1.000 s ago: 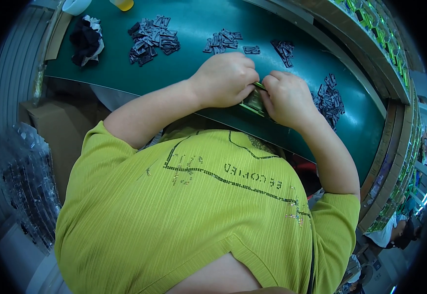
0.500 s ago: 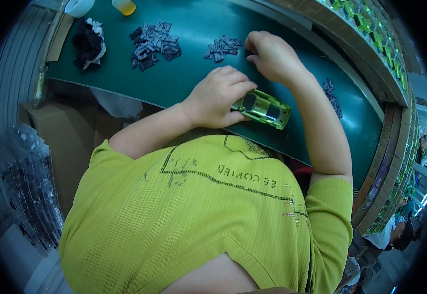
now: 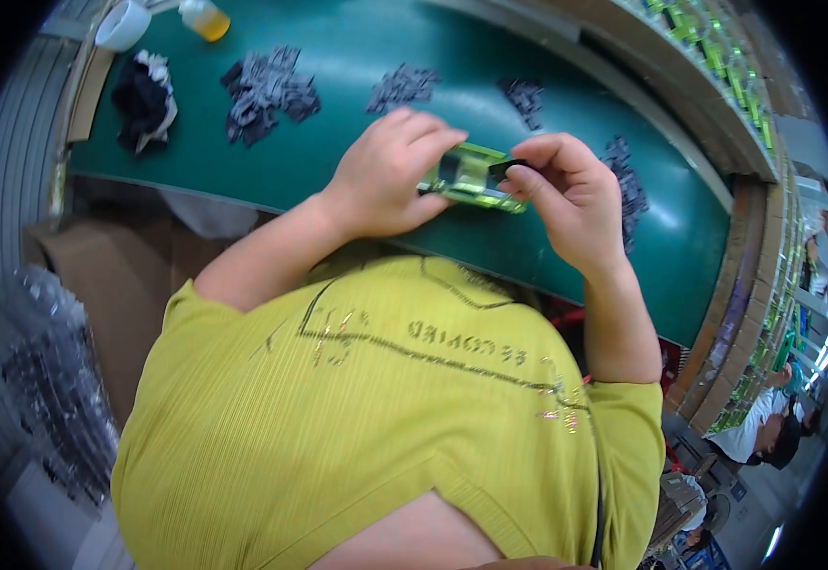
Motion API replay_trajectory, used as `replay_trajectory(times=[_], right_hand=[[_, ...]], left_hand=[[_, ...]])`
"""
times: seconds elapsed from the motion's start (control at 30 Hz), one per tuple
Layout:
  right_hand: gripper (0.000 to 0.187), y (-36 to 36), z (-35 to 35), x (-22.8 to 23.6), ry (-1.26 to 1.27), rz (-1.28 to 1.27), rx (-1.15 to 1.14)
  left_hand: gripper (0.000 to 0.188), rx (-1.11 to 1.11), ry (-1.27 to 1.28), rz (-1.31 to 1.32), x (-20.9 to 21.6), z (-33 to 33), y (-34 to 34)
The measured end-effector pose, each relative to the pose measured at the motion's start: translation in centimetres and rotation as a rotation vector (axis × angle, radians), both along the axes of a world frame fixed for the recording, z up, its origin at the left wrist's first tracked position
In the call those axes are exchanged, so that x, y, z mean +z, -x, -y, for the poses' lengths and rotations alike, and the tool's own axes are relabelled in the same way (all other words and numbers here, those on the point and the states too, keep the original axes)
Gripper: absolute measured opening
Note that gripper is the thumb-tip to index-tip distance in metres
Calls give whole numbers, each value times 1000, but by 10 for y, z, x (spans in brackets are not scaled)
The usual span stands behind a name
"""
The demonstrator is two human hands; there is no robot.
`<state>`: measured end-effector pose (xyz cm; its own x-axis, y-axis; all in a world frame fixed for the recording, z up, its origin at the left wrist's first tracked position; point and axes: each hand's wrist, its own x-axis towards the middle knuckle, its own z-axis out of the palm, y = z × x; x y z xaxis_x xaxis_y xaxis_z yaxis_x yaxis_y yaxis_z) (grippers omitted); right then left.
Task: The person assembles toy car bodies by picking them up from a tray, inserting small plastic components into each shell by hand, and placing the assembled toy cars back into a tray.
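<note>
My left hand (image 3: 397,171) is closed around one end of a green toy car body (image 3: 474,173), held just over the near edge of the green table. In my right hand (image 3: 571,195), thumb and fingertips pinch a small black plastic part (image 3: 507,169) against the free end of the car body. The exact shape of that part is mostly hidden by my fingers. Beyond my hands lie a small pile of dark parts (image 3: 525,99) and a pile of grey parts (image 3: 404,87). Another dark pile (image 3: 626,190) sits right of my right hand.
A larger heap of grey parts (image 3: 271,93) lies at the left, beside a crumpled black and white cloth (image 3: 145,103). A bottle of yellow liquid (image 3: 206,19) and a white round container (image 3: 123,26) stand at the far left. Cardboard-edged shelving (image 3: 685,85) with green pieces borders the right.
My right hand has come back from the far side of the table with a small black part, which now meets the car body. My left hand and the car have shifted slightly left.
</note>
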<state>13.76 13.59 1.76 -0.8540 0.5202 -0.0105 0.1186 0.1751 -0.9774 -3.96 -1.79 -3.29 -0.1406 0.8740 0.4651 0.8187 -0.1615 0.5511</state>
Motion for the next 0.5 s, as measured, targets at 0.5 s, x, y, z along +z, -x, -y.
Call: replay_trajectory(times=[0.5], right_hand=[[12,3,21,-26,-779,0,139]], left_hand=[[62,37,-76,-48,-15,4,-6]])
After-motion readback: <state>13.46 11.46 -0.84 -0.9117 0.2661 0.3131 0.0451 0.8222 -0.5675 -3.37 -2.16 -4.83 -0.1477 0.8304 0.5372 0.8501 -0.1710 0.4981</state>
